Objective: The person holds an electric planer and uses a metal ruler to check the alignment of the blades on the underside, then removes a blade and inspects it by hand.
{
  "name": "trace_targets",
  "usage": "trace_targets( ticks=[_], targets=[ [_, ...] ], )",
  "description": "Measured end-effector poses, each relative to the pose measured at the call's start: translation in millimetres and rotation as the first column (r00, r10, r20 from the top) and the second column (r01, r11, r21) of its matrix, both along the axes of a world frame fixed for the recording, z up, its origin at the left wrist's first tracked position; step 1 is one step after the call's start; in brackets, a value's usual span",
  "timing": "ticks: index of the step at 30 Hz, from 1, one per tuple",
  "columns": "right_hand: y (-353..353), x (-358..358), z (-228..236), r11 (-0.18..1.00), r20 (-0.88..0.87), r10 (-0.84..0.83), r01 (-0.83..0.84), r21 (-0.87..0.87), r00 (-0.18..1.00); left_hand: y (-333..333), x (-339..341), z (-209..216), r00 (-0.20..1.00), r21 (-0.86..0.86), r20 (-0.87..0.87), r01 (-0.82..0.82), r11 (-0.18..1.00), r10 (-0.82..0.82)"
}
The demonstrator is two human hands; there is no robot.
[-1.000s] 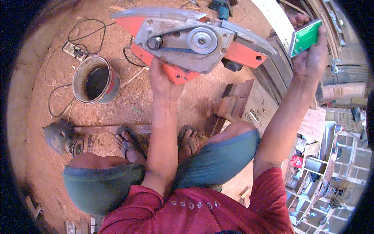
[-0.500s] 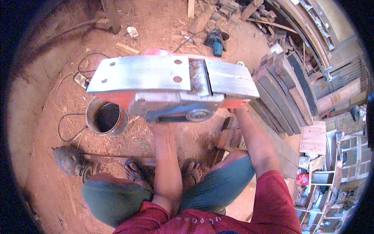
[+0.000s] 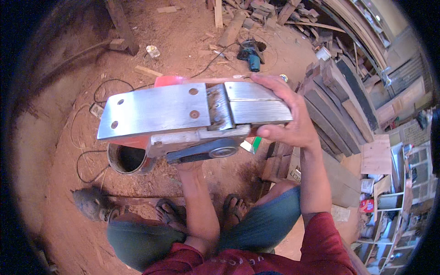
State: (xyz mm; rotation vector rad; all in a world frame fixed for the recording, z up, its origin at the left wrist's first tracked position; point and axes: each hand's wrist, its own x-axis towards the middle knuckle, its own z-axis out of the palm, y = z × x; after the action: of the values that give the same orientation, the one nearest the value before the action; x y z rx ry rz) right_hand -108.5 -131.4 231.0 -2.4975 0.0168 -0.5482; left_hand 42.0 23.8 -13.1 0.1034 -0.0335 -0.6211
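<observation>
An electric planer [image 3: 160,110] with a red-orange body is held up in front of me, its shiny metal sole turned upward. The cutter slot [image 3: 221,107] lies between the two sole plates, and the black drive belt [image 3: 201,152] shows on the near side. My right hand [image 3: 300,119] clasps the planer's right end, thumb on the near edge and fingers over the far edge. Beneath the planer, my left hand [image 3: 189,167] supports it from below; its fingers are hidden behind the tool.
A bucket [image 3: 151,166] with dark contents stands under the planer's left end. At lower left lies a grinder-like power tool [image 3: 89,204]. A teal circular saw [image 3: 253,59] rests on the sawdust-covered floor. Stacked planks [image 3: 334,110] are to the right, near cluttered shelves [image 3: 389,215]. A cord [image 3: 82,160] loops at left.
My right hand has come up from under the planer's right end and now wraps over its sole. The planer has tilted, its left end lower and nearer.
</observation>
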Motion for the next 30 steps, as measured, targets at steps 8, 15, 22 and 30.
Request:
trace_targets(
  ticks=[8, 15, 22, 30],
  targets=[
    [44.3, 5.8, -15.3, 0.996, 0.103, -0.074, 0.079, -0.043, 0.992, -6.2, 9.0, 11.6, 0.998, -0.026, 0.018, 0.056, 0.998, -0.055],
    [62.2, 13.1, -29.3, 0.996, 0.209, -0.059, 0.072, -0.054, 0.976, 12.8, 7.4, 13.2, 0.997, -0.020, 0.010, 0.080, 0.997, -0.080],
    [60.5, 9.6, -15.7, 0.978, 0.219, -0.090, 0.128, -0.163, 0.971, 18.7, 8.7, 10.4, 0.998, 0.016, 0.026, 0.052, 0.998, -0.053],
    [53.2, 6.9, -9.0, 0.895, 0.104, -0.131, 0.163, -0.415, 0.986, 11.7, 16.8, 14.3, 0.999, 0.021, 0.045, 0.024, 1.000, -0.025]
  ],
)
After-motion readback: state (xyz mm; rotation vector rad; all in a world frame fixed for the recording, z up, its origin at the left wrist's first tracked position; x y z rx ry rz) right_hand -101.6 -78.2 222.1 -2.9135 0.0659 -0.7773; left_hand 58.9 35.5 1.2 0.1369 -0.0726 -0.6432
